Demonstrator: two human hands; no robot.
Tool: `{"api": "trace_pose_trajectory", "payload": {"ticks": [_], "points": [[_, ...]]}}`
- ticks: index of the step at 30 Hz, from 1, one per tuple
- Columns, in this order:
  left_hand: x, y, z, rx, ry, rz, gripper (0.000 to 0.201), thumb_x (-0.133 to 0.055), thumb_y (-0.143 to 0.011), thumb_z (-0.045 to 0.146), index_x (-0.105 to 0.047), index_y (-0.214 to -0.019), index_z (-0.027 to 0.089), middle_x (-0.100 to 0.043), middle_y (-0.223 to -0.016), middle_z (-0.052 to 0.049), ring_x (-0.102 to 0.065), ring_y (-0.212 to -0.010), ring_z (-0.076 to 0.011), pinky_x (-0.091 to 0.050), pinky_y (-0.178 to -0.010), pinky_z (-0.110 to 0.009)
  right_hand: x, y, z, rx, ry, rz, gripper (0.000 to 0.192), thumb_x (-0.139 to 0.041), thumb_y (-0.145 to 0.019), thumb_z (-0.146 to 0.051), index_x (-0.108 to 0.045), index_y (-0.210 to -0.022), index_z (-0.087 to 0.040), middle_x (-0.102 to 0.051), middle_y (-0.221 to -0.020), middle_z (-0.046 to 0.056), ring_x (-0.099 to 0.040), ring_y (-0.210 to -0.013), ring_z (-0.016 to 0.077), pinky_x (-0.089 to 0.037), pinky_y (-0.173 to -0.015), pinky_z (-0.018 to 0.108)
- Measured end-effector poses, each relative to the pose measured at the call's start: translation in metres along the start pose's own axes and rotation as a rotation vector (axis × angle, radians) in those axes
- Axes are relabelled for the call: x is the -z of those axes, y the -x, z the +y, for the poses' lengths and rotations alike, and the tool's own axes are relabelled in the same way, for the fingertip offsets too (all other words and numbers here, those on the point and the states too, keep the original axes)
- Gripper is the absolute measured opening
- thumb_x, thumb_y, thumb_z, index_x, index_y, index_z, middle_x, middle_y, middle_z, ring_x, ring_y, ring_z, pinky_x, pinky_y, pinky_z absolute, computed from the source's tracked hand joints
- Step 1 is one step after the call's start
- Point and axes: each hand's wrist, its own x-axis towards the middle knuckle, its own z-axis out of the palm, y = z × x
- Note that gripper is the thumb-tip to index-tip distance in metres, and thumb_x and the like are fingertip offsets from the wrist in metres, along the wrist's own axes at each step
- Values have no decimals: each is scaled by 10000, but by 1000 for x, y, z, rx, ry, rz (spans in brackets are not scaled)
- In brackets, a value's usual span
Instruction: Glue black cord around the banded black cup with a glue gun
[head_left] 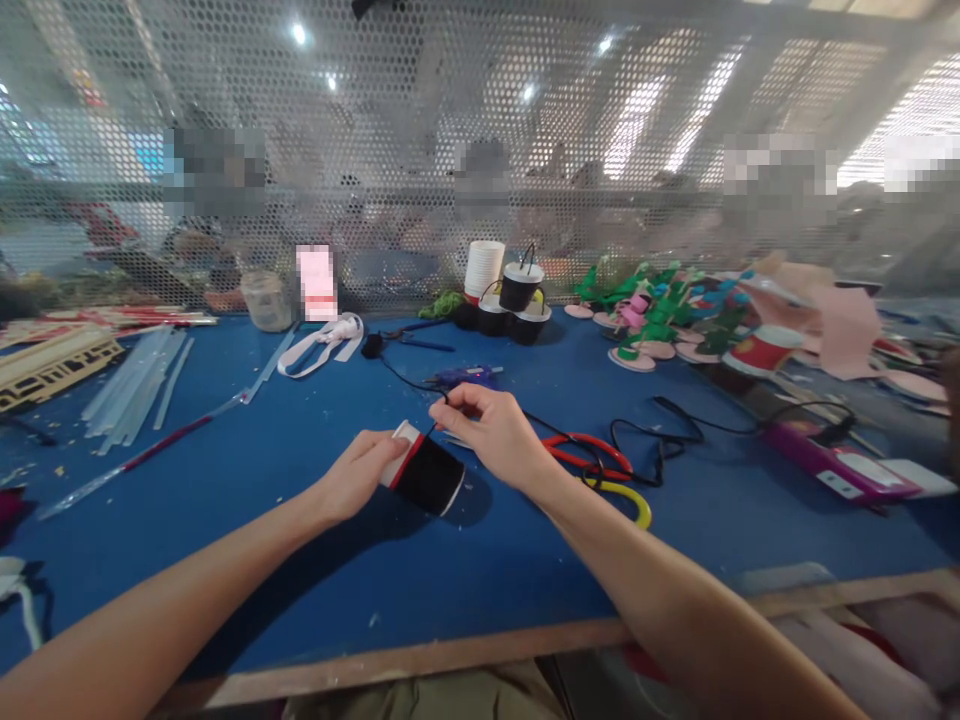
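Observation:
My left hand (358,472) is closed around the white, red-edged end of a paper cup (429,476), which lies tilted on its side just over the table. A black covering wraps most of the cup's wall. Thumb and fingers of my right hand (487,425) pinch a thin black cord (432,430) against the cup's upper side. From there the cord seems to run back toward a small black bundle (371,345). Behind my right hand lies a blue glue gun (466,377). Red looped handles (600,448) and a yellow handle (630,500) rest beside my right forearm.
Clear glue sticks (135,390) and white ribbon (322,345) lie on the blue table at left. Black-wrapped cups (517,292) stand by a white cup stack (484,265) at the back. Green figures (660,310) and a purple power strip (832,465) are at right.

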Motion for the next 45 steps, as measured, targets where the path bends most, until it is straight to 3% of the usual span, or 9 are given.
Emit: {"api": "trace_pose_trajectory", "payload": {"ticks": [8,18,26,35,39,45], "points": [[-1,9,-3,-111,-113,-26,331,-331,-723,402,-358,-503,156,-315,-472,41,-260,-468,-77,-241,-450,-211,-3,1,4,-8,108,-39,211,-516,-727,-342,-493,-597,-176,-495,-556,-31,-435,-509,93,-349,-516,223],[4,13,-6,-334,-229,-61,347,-302,-774,335,-279,-469,169,-245,-451,47,-221,-431,-65,-191,-424,-226,-6,2,8,-25,41,-98,206,-500,-740,-347,-484,-627,-175,-497,-595,-28,-432,-536,94,-350,-533,226],[3,14,-5,-471,-254,-66,324,-296,-785,257,-247,-476,171,-228,-458,46,-203,-425,-63,-183,-418,-233,-9,3,6,-42,55,-112,211,-504,-737,-328,-453,-602,-175,-410,-558,-48,-362,-519,83,-304,-496,217],[5,15,-5,-610,-299,-62,302,-278,-798,190,-236,-500,166,-266,-489,35,-231,-447,-68,-203,-447,-237,-12,8,1,-80,160,-224,250,-357,-827,-333,-334,-619,-197,-327,-555,-60,-320,-528,94,-261,-493,231],[6,14,-5,-595,-306,-95,310,-276,-811,217,-239,-508,167,-260,-493,37,-228,-453,-71,-203,-452,-235,-12,8,1,-84,165,-224,232,-346,-834,-319,-320,-636,-202,-309,-560,-63,-322,-532,99,-263,-503,236],[8,14,-3,-400,-271,-138,354,-321,-803,357,-267,-508,167,-241,-508,38,-214,-473,-74,-187,-445,-224,-10,5,5,-39,200,-183,227,-362,-828,-305,-323,-629,-202,-313,-560,-61,-328,-530,102,-258,-508,242]]}}
